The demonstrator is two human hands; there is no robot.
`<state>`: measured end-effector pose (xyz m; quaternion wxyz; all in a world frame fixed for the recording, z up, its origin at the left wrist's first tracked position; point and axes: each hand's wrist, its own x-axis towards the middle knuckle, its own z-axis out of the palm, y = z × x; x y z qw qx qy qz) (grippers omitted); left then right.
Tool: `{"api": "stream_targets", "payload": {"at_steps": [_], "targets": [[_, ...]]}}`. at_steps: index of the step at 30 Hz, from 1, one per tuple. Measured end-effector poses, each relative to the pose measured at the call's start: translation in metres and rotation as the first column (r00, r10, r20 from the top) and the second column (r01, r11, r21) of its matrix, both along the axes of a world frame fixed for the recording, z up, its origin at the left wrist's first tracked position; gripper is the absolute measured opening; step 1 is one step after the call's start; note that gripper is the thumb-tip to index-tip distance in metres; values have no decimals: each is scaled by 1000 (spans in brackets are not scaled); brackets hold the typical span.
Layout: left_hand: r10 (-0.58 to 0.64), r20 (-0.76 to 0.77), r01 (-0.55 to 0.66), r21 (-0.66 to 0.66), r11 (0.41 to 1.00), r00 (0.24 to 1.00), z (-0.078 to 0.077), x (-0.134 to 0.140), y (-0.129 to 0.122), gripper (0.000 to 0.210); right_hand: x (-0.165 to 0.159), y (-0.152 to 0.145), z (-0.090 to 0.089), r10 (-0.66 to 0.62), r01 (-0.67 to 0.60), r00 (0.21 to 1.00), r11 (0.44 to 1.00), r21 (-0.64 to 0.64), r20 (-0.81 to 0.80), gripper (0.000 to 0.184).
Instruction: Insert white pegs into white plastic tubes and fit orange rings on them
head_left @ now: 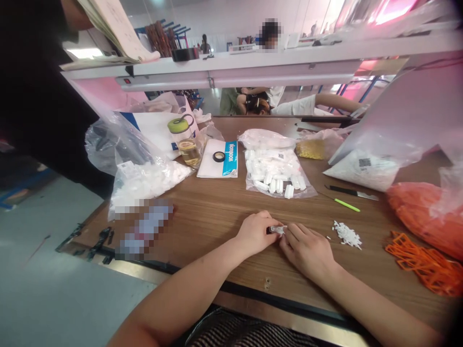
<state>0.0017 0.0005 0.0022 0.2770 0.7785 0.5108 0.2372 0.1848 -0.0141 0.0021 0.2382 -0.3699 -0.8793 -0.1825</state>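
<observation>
Both hands meet over the wooden table in the head view. My left hand [258, 233] is closed around a small clear connector-like piece [277, 230] with a black end. My right hand [307, 248] touches the same piece from the other side, its fingers pinched at the clear end; whatever sits between those fingertips is hidden. Right of my right hand lies a pile of tiny white parts [347, 234]. Beyond the hands, white plastic housings [278, 185] spill from the mouth of a clear bag [273, 161].
Orange frames [415, 260] lie at the right beside an orange bag [419, 207]. A green-handled tool [347, 205] and a knife [350, 192] rest near a bag of white parts [369, 168]. Farther left are a notebook [210, 166], black tape [219, 156] and a bottle [188, 149]. A person stands at left.
</observation>
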Motion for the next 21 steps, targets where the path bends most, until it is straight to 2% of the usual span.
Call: {"api": "stream_targets", "payload": {"at_steps": [4, 7, 13, 17, 21], "targets": [[-4, 13, 4, 33, 999, 1000, -2, -1, -1, 25, -1, 1, 3, -19, 19, 1000, 999, -32, -11, 26], [-9, 32, 8, 29, 1000, 999, -2, -1, -1, 24, 0, 2, 5, -53, 47, 998, 992, -117, -46, 26], [-13, 89, 13, -1, 1000, 996, -2, -1, -1, 23, 10, 2, 8, -116, 44, 977, 932, -359, -181, 22], [-3, 94, 6, -23, 1000, 996, 1, -2, 2, 23, 15, 3, 5, -154, 49, 963, 906, -421, -220, 24], [-56, 71, 59, -49, 997, 996, 5, -4, 4, 20, 16, 2, 4, -167, 52, 965, 878, -475, -203, 23]]}}
